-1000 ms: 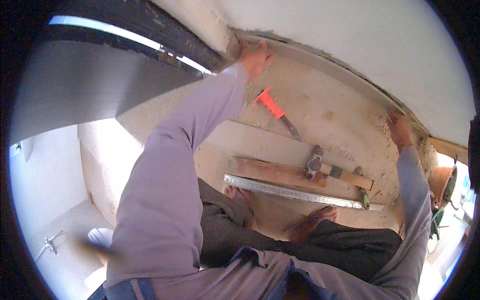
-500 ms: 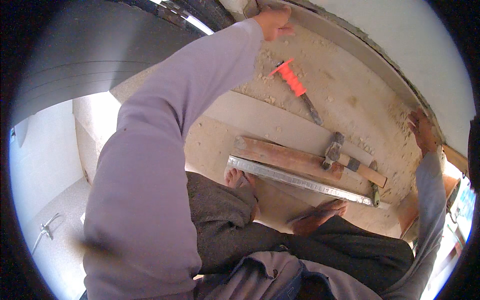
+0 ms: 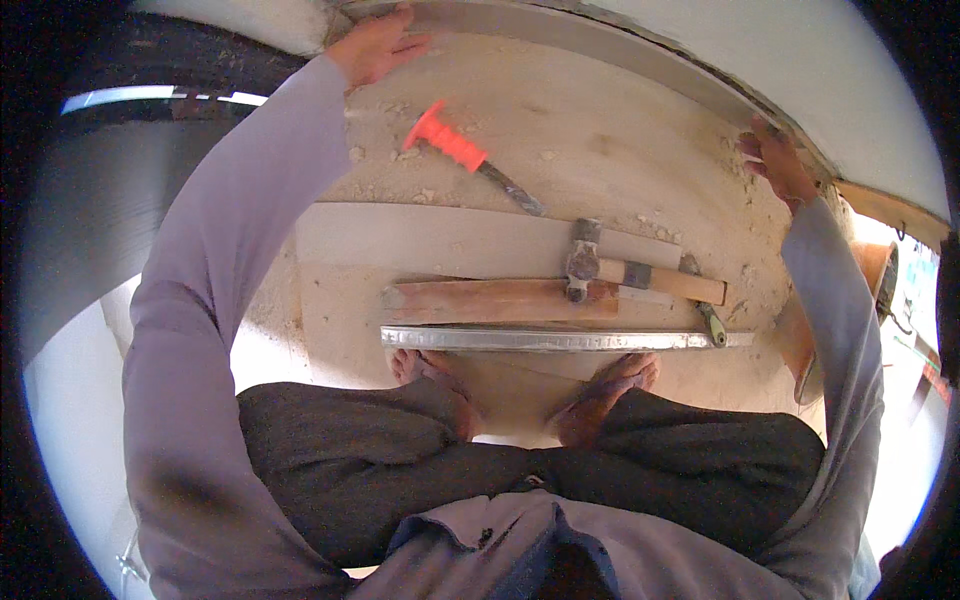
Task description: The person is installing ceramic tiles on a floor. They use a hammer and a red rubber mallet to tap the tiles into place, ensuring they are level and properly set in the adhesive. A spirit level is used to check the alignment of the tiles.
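Observation:
A long grey-beige strip (image 3: 620, 50) stands along the foot of the pale wall. At its far left end, my left hand (image 3: 378, 48) has its fingers stretched out and touching it. My right hand (image 3: 782, 168) is at the strip's right end, fingers spread against it. On the dusty floor between my arms lies a chisel (image 3: 455, 145) with an orange guarded grip. Nearer me, a hammer (image 3: 584, 262) with a wooden handle rests across a reddish-brown wooden board (image 3: 470, 300). A silvery metal straightedge (image 3: 540, 340) lies just in front of my feet.
A flat pale strip (image 3: 420, 235) lies behind the board. A small green-handled tool (image 3: 712, 322) touches the straightedge's right part. An orange-brown round container (image 3: 875, 275) stands beyond my right forearm. A dark panel (image 3: 120, 190) borders the left. Crumbs of rubble dot the floor.
My view has turned and shifted, so the tools now appear further left and more level. Both hands remain at the strip's ends. The tools appear to lie in the same places.

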A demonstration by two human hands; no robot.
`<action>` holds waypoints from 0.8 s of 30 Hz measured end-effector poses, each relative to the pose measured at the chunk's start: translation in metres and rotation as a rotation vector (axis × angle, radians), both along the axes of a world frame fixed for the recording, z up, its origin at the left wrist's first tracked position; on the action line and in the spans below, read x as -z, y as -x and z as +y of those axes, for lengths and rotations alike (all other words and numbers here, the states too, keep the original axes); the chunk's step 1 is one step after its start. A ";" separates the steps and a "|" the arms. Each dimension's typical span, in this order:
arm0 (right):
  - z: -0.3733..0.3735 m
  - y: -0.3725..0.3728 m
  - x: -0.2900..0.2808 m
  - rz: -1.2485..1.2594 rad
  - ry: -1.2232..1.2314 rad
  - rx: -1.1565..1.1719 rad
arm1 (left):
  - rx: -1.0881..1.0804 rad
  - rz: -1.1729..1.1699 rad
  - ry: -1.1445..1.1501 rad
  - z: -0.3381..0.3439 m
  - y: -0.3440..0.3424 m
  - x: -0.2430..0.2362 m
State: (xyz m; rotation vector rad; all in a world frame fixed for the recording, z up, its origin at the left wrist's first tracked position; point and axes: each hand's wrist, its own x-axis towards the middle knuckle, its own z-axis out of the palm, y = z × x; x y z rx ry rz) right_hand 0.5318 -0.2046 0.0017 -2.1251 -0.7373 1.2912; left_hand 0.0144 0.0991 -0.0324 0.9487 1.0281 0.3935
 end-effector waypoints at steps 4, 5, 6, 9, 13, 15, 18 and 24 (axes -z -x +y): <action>-0.001 0.006 -0.004 -0.025 0.003 -0.038 | -0.125 -0.022 0.108 -0.005 -0.003 -0.003; 0.003 0.011 -0.005 -0.017 0.010 -0.042 | -0.108 -0.002 0.096 -0.002 -0.001 -0.004; 0.004 0.015 -0.008 -0.012 0.020 -0.046 | -0.091 0.018 0.084 0.001 0.003 -0.005; -0.006 0.008 -0.006 -0.037 -0.042 -0.114 | -0.093 -0.007 0.057 -0.001 -0.002 -0.014; 0.002 0.012 0.022 -0.015 -0.079 -0.016 | 0.159 -0.010 -0.105 0.016 0.032 0.020; -0.014 -0.008 0.019 -0.017 -0.104 0.044 | 0.060 -0.004 -0.034 -0.003 0.001 0.000; -0.029 -0.060 0.042 -0.216 -0.241 -0.332 | 0.106 0.085 -0.048 0.000 -0.010 -0.004; 0.013 -0.018 0.022 -0.465 -0.266 -0.701 | 0.439 0.096 -0.439 0.037 0.055 0.039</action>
